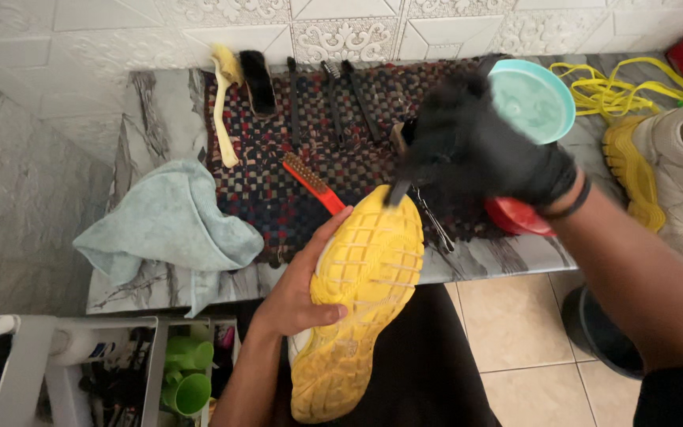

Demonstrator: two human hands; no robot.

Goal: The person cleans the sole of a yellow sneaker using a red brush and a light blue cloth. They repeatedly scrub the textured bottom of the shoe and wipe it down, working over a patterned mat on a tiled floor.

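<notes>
Marble-patterned counter (160,126) against an embossed white tiled wall. On it, a woven checked mat (278,182) in dark red and blue, with a row of brushes along the far edge: a cream-handled brush (224,103), a black-bristled brush (258,79), several slim dark-handled ones (333,99). Nearer, lying slantwise on the mat, an orange-handled wire brush (310,180). At the left of the counter, a crumpled pale blue cloth (171,229), soft and folded over the edge. Far right, a teal bowl (535,99) of cloudy liquid, partly blocked by the gloved hand; beneath the wrist, a red lid or dish (515,217). Further right, loose yellow laces (618,87) and a second grey-and-yellow sneaker (666,166) lying on the counter.

Near and centre, just off the counter's front edge over a dark lap, the yellow-soled sneaker (361,300), sole up, toe pointing away, tread ridged in a grid.

Left hand (302,285), bare, cupped along the sole's left edge, thumb pressed on the rubber, gripping the shoe. Right hand (484,150), in a black glove and blurred, clenched around a small dark brush (401,186), bristle end touching the toe of the sole; forearm reaching in from the lower right.

Lower left, a white rack (57,348) with green cups (187,379).
</notes>
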